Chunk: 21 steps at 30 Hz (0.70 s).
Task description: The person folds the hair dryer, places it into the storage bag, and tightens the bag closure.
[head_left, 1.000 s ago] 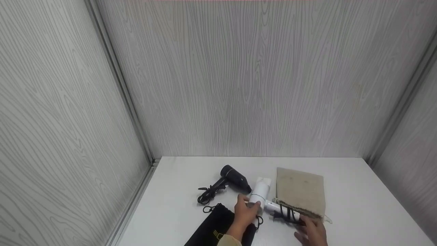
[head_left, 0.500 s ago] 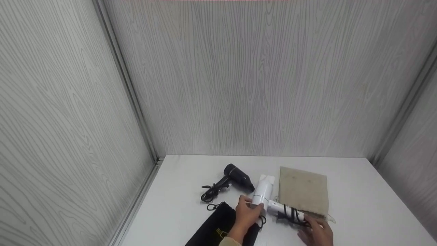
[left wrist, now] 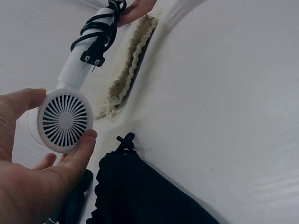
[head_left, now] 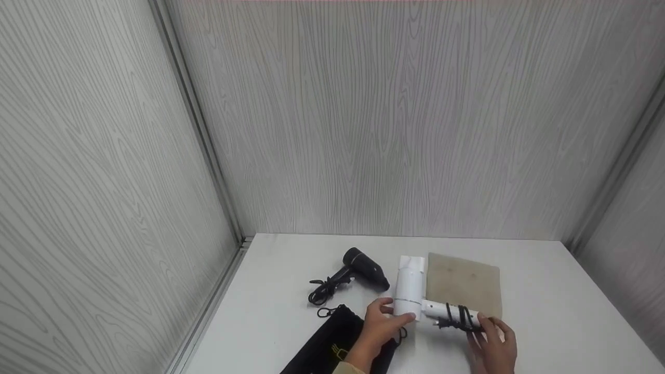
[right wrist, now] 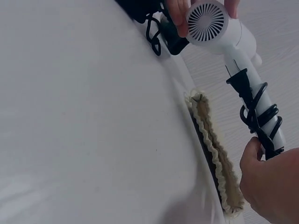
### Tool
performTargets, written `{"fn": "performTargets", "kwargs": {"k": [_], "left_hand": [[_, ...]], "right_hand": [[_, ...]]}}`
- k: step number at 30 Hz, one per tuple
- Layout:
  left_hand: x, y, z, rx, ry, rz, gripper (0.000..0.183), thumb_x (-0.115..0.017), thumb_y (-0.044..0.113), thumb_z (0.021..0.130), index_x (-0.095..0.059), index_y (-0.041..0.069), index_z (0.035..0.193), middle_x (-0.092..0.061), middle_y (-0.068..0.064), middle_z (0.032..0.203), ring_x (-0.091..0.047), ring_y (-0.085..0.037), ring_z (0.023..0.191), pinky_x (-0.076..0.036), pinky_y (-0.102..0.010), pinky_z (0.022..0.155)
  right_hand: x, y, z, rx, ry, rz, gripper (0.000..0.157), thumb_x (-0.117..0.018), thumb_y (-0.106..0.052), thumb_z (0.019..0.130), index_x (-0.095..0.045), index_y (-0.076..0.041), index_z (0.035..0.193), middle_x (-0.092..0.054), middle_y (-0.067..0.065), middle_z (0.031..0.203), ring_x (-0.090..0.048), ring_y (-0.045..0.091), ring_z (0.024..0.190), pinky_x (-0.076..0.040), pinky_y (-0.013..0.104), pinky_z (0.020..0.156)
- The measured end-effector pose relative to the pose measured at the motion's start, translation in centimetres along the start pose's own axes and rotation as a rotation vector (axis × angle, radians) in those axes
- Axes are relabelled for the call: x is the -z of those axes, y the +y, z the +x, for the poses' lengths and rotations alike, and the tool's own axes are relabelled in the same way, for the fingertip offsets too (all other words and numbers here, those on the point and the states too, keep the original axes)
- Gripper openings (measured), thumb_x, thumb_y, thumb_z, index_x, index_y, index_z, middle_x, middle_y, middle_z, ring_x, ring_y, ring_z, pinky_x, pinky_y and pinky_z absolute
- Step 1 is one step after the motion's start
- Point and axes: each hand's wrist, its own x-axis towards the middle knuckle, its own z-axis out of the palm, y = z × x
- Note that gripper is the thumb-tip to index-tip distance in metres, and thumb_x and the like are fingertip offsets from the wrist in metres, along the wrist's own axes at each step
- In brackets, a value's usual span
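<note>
A white hair dryer (head_left: 409, 285) is held between both hands, raised over the table. My left hand (head_left: 382, 327) grips the rear of its barrel, thumb and fingers around the round slotted grille (left wrist: 65, 120). At the handle's end, my right hand (head_left: 496, 343) pinches the white handle (right wrist: 261, 100), which has a black cord (right wrist: 266, 116) wound around it and a two-pin plug (left wrist: 93, 55) hanging loose. Behind the handle lies a beige drawstring pouch (head_left: 465, 280), its gathered mouth facing the near side. A black pouch (head_left: 327, 337) with a yellow print lies under my left forearm.
A black hair dryer (head_left: 366, 267) with its cord bundled lies at the back left, close to the white barrel. Grey wood-grain panels (head_left: 389, 130) enclose the white table (head_left: 556, 311) at the back and sides.
Both hands have lifted the white hair dryer off the table and turned its barrel straighter toward the back wall. The handle has come away from the beige pouch's mouth. The view shifted slightly.
</note>
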Motion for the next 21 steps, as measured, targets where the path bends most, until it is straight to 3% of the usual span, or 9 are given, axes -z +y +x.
{"fn": "performTargets", "kwargs": {"k": [4,8,11,13,17,21], "left_hand": [[0.1,0.4,-0.5,-0.04,-0.06,0.008,0.053,-0.093,0.021,0.073,-0.073,0.001,0.118,-0.067,-0.01,0.106,-0.063,-0.021,0.097,-0.054,-0.032,0.082],[0.1,0.5,-0.9,-0.049,-0.086,0.011,0.047,-0.092,0.023,0.074,-0.075,0.005,0.114,-0.067,-0.007,0.105,-0.063,-0.02,0.096,-0.052,-0.031,0.08],[0.0,0.7,-1.2,-0.036,-0.115,-0.021,0.048,-0.092,0.023,0.076,-0.072,0.006,0.117,-0.067,-0.007,0.107,-0.066,-0.019,0.091,-0.056,-0.033,0.078],[-0.1,0.9,-1.4,-0.038,-0.136,-0.051,0.049,-0.092,0.021,0.076,-0.071,0.005,0.118,-0.067,-0.009,0.109,-0.067,-0.018,0.086,-0.058,-0.034,0.075],[-0.4,1.5,-1.9,-0.078,-0.158,-0.076,0.051,-0.092,0.017,0.076,-0.069,0.006,0.12,-0.067,-0.01,0.111,-0.066,-0.018,0.085,-0.058,-0.032,0.073],[-0.6,1.9,-2.2,-0.112,-0.149,-0.065,0.052,-0.093,0.019,0.074,-0.069,0.009,0.119,-0.067,-0.009,0.111,-0.065,-0.018,0.087,-0.054,-0.031,0.074]], "right_hand": [[-0.3,-0.5,-0.3,0.006,-0.042,0.049,0.062,-0.075,-0.045,0.098,-0.031,-0.034,0.14,-0.039,-0.008,0.136,-0.067,-0.003,0.095,-0.054,0.032,0.108],[-0.8,-1.2,-0.8,0.01,-0.106,0.081,0.078,-0.069,-0.041,0.103,-0.01,-0.035,0.155,-0.027,0.003,0.16,-0.062,0.011,0.123,-0.051,0.037,0.113],[-1.2,-1.8,-1.5,0.012,-0.147,0.118,0.08,-0.064,-0.039,0.106,0.001,-0.044,0.152,-0.011,0.006,0.171,-0.045,0.024,0.151,-0.046,0.038,0.118],[-1.5,-2.2,-1.8,0.025,-0.154,0.154,0.081,-0.063,-0.036,0.107,0.004,-0.048,0.152,-0.008,0.006,0.173,-0.033,0.027,0.16,-0.042,0.04,0.122],[-2.0,-2.8,-2.4,0.075,-0.142,0.184,0.088,-0.066,-0.035,0.106,0.007,-0.052,0.152,-0.013,0.003,0.174,-0.029,0.027,0.162,-0.033,0.046,0.128],[-2.2,-2.7,-2.9,0.123,-0.13,0.146,0.095,-0.067,-0.033,0.105,0.012,-0.052,0.153,-0.03,-0.002,0.161,-0.053,0.019,0.143,-0.034,0.052,0.127]]}}
